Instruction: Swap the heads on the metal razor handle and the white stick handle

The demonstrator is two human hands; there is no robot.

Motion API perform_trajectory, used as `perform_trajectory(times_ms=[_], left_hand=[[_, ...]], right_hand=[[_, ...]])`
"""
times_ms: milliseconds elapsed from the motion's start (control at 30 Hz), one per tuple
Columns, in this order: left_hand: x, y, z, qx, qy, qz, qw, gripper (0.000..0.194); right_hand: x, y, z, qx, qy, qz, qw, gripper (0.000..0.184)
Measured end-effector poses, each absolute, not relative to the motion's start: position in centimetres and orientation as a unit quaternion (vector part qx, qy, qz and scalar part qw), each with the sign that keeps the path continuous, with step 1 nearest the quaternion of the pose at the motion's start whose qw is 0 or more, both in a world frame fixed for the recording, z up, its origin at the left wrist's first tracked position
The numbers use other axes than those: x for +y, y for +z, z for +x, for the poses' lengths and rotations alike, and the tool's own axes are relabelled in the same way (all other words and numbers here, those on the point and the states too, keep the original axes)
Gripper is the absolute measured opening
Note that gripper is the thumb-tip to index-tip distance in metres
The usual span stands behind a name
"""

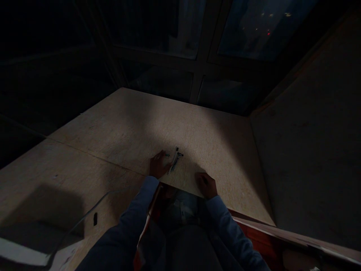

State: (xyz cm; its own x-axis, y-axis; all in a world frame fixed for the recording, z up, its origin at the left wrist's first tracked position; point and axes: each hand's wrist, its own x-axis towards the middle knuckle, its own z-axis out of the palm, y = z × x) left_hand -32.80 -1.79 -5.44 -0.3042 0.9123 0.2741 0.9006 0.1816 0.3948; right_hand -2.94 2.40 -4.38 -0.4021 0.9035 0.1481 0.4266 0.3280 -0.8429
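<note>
My left hand [158,164] rests on the wooden table with thumb and fingers apart. By its fingertips lies a small greenish piece [167,155]. Near the thumb is a slim, dark-and-light razor-like tool [176,162] with a short crosswise head, lying at a slant. Beside it runs a thin pale stick-like thing with a dark tip [177,149]; the dim light hides its exact kind. Further right, at the table's front edge, my right hand [207,184] is curled closed, and I see nothing sticking out of it.
The wooden table top [175,116] has a seam across its left part. A grey cable [96,205] runs over the near left, past a small dark object [95,219]. A wall [307,143] stands at right, dark windows [180,30] behind. Something red [259,241] is below the edge.
</note>
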Motion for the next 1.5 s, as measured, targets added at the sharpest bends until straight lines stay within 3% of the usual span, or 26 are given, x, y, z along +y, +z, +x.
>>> perform_trajectory(times_ms=[767,1167,1500], left_hand=[[-1.7,-5.8,-31.3,0.776,0.216,0.591,-0.034,0.058],[-1.9,-5.9,-31.5,0.790,0.191,0.583,-0.010,0.059],[-2.1,-5.5,-32.3,0.785,0.220,0.578,0.016,0.043]], right_hand=[[2.6,-5.5,-2.3,-0.751,0.391,-0.411,0.338,0.026],[2.4,-5.6,-2.2,-0.765,0.377,-0.397,0.338,0.027],[1.3,-5.8,0.1,-0.790,0.357,-0.368,0.337,0.026]])
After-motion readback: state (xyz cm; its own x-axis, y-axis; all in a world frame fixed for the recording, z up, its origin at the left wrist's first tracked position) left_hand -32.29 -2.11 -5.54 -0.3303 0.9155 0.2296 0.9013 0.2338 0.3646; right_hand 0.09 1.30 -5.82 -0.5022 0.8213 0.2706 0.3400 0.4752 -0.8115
